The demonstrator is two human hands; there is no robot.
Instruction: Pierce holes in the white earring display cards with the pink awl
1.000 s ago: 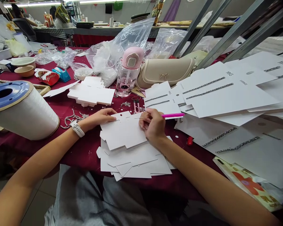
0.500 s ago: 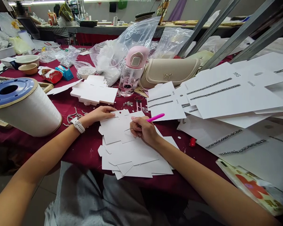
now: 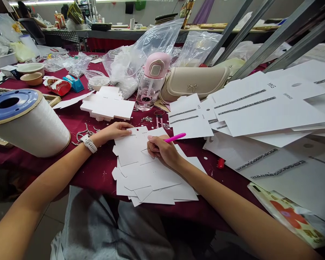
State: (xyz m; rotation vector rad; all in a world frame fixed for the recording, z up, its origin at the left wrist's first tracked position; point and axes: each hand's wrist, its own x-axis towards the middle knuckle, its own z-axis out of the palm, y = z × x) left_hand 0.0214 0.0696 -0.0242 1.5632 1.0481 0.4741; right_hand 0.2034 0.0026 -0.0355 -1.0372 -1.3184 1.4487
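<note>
A white card [image 3: 128, 146] printed "MNG" lies on top of several overlapping white cards [image 3: 154, 175] at the front of the table. My left hand [image 3: 117, 130] holds its upper left edge, with the thumb on top near the print. Wrapped round a bright pink pen-shaped tool [image 3: 176, 137], my right hand [image 3: 162, 148] rests on the card's right part. A thin tip sticks out from its fingers over the card. To the right lie cards [image 3: 188, 119] bearing pairs of dark beaded strips, and larger ones [image 3: 260, 104] beyond them.
A big thread spool [image 3: 40, 122] stands at the left beside silvery chain pieces [image 3: 83, 133]. Behind my hands are a white card stack [image 3: 108, 104], a pink-lidded bottle [image 3: 151, 83] and a beige bag [image 3: 195, 83]. Metal bars [image 3: 273, 39] slant across the upper right.
My right hand has moved slightly left with the pink tool, which is tilted a little lower. My left hand has stayed on the card.
</note>
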